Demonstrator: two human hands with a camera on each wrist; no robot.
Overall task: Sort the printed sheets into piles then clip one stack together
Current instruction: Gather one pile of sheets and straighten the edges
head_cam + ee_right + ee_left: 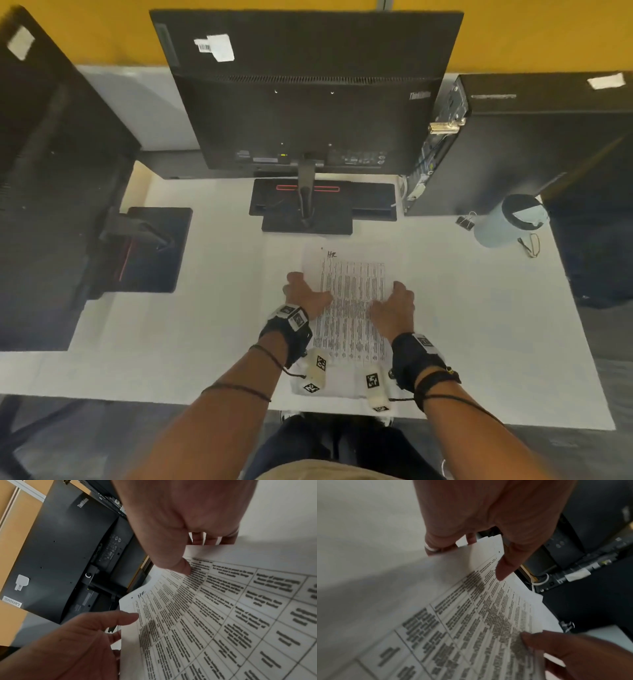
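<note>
A stack of printed sheets (349,308) with table text and a handwritten "HR" at its top lies lengthwise in the middle of the white table (171,342), near the front edge. My left hand (305,294) pinches its left edge, thumb on top and fingers under (469,561). My right hand (394,305) pinches the right edge the same way (197,554). In the wrist views the sheets (471,622) (223,615) bow upward between the hands. A black binder clip (466,221) lies on the table at the far right, apart from both hands.
A black monitor (308,102) shows its back, its stand base (322,202) just beyond the sheets. A second monitor (51,171) stands left, a computer tower (531,137) right. A pale cup (507,222) and a second clip (531,245) sit by the tower.
</note>
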